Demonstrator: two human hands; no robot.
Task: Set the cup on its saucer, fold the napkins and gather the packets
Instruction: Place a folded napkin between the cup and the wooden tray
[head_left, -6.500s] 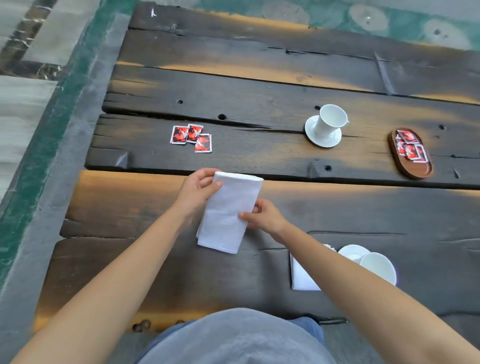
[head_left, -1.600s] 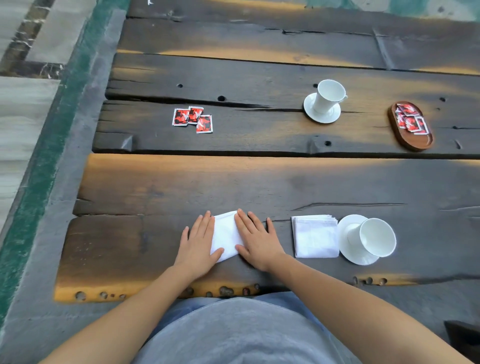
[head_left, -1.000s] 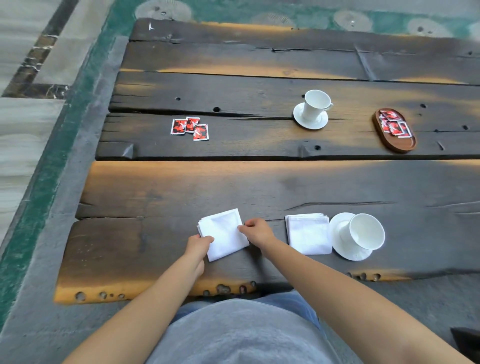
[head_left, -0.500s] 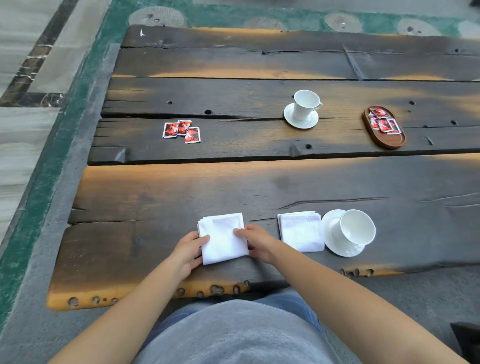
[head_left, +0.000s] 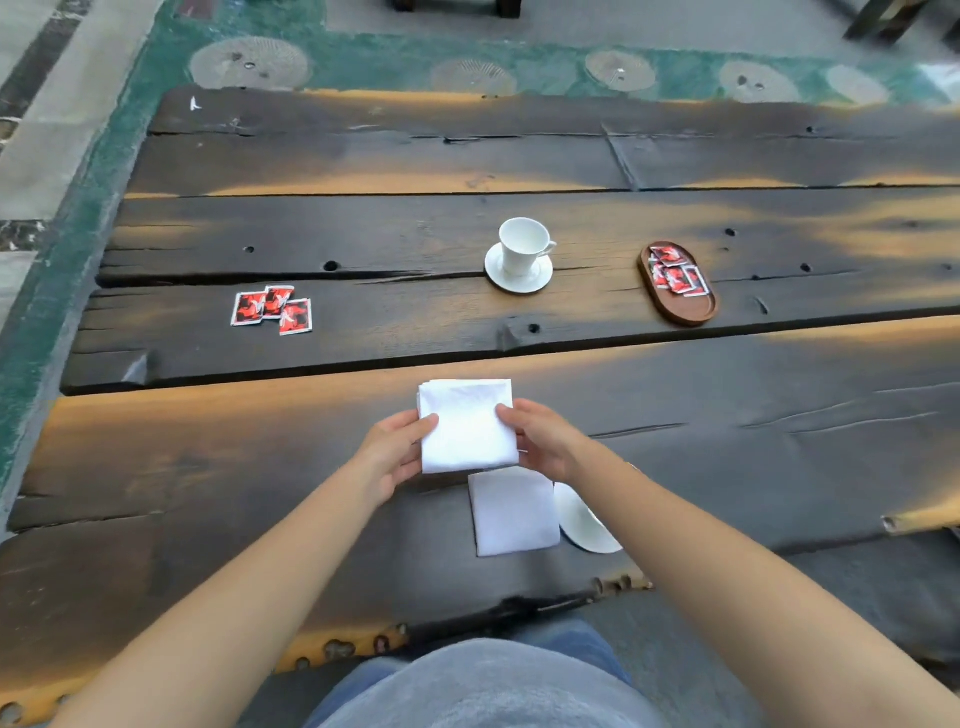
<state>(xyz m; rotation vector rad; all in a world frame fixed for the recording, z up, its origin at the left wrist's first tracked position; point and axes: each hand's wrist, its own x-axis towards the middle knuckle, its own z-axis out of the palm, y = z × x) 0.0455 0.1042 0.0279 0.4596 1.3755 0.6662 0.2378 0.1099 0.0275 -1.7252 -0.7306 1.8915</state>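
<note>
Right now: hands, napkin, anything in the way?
Left hand, right hand grip folded napkin by its sides. Second folded napkin lies nearer. Loose packets far left; nothing in the way.

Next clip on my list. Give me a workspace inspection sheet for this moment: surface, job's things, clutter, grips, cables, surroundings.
Surface: dark plank table, cracked, with holes.
Job's things: held napkin, folded, in both hands; second napkin, folded, flat near the front edge, beside the near saucer, which the right arm partly hides; far cup upright on the far saucer; three loose packets at left; more packets in the oval tray.
Clutter: nothing seen.
Grips: left hand and right hand each pinch the held napkin's sides.
Cables: nothing seen.
Surroundings: green patterned floor beyond the table.
</note>
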